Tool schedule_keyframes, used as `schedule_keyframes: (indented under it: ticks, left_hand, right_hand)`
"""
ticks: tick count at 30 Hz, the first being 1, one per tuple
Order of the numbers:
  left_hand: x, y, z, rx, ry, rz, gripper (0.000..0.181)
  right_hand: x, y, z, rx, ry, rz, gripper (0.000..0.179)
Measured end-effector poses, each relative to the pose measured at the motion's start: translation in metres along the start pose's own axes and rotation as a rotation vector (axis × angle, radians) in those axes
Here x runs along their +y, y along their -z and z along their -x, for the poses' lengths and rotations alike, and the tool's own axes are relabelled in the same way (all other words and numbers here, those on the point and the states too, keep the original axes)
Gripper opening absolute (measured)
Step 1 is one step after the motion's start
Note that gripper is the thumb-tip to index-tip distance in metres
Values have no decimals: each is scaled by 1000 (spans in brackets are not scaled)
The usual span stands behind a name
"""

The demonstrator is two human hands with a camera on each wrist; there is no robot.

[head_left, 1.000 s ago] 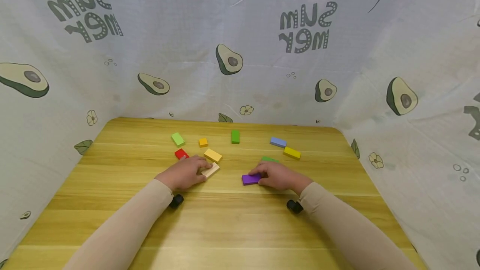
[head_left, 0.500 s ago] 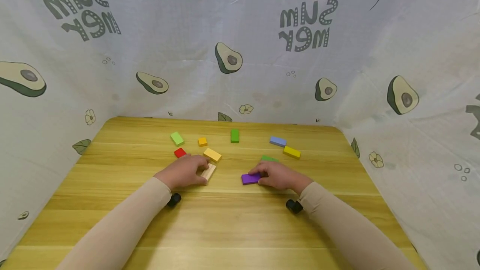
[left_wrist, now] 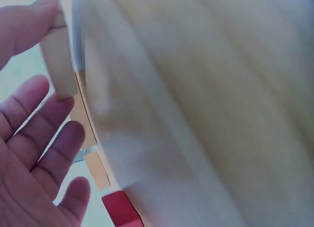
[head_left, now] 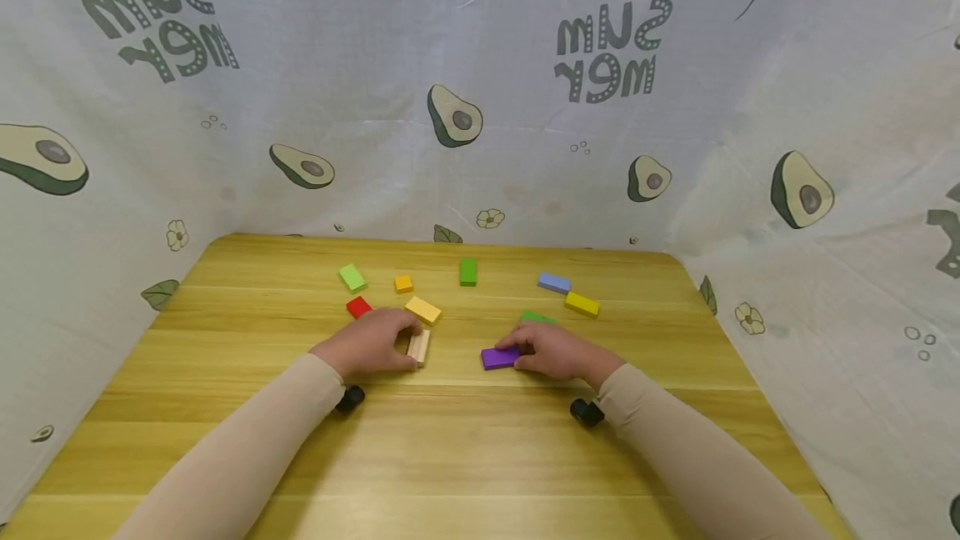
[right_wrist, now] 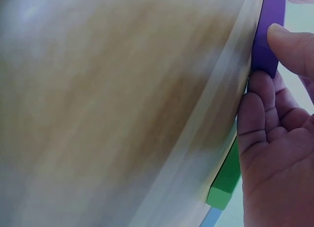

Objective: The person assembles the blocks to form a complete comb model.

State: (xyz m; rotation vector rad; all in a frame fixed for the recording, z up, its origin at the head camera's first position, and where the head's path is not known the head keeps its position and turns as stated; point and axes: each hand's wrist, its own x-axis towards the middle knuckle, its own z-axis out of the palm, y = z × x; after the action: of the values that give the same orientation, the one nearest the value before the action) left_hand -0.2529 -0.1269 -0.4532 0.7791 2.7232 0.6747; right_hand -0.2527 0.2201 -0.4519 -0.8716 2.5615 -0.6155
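Printed cloth (head_left: 405, 40) hangs behind the wood-grain counter (head_left: 450, 457). At its middle, the right hand (head_left: 557, 351) has its grip closed about one end of a plain, deep-purple oblong block (head_left: 498, 358); the left hand's (head_left: 369, 343) grip pinches a pale bare-wood oblong block (head_left: 421, 348), apart from the purple one. A small orange block (head_left: 403, 284) lies farther back.

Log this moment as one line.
left grip: holds pale wooden block | right grip: holds purple block | held blocks: apart | red block: beside left grip
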Motion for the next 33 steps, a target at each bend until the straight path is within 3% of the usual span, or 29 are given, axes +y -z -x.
schedule_keyframes:
  ticks: [7,15,26,33]
  left_hand:
    - [12,-1,-9,86,20,49,47]
    - [27,-2,-37,144,63,26,48]
    - [30,-9,-80,137,108,21,48]
    - [29,-13,-95,112,145,33,47]
  right_hand:
    - [-1,-1,1,5,1,0,35]
    - [-4,-1,2,-1,-35,-11,35]
    - [-2,-2,2,9,-17,8,35]
    - [-4,-2,3,4,-37,-13,36]
